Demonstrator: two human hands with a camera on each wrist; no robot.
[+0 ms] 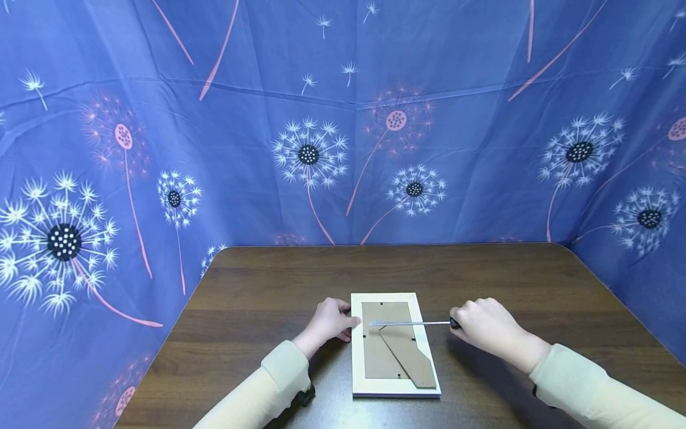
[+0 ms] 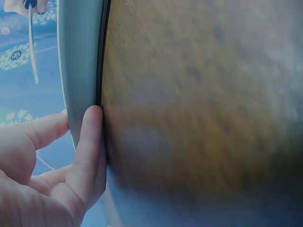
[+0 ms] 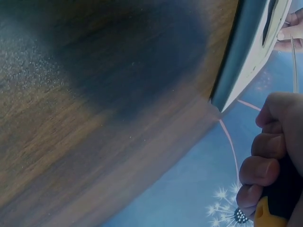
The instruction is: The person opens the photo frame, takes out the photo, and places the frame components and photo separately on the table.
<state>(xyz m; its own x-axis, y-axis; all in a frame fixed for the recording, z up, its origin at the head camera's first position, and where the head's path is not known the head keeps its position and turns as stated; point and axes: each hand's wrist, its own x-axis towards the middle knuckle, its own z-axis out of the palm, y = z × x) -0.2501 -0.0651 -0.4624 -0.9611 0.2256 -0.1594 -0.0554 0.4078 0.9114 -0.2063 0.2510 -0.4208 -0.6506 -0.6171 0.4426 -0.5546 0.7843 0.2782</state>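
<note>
A white picture frame (image 1: 383,386) lies face down on the table, its brown backing board (image 1: 386,357) showing. Small dark tabs sit along the board's edges, and a brown easel stand (image 1: 415,360) slants to the lower right. My left hand (image 1: 329,322) holds the frame's left edge, thumb on the back face and fingers along the side (image 2: 87,137). My right hand (image 1: 488,325) grips a screwdriver by its black and yellow handle (image 3: 270,215). Its metal shaft (image 1: 418,323) points left above the board, tip near the left edge; whether it touches is unclear.
The brown wooden table (image 1: 257,274) extends around the frame. A blue cloth (image 1: 241,131) with dandelion prints hangs behind and at both sides. By the left sleeve a small dark object (image 1: 306,395) shows, partly hidden.
</note>
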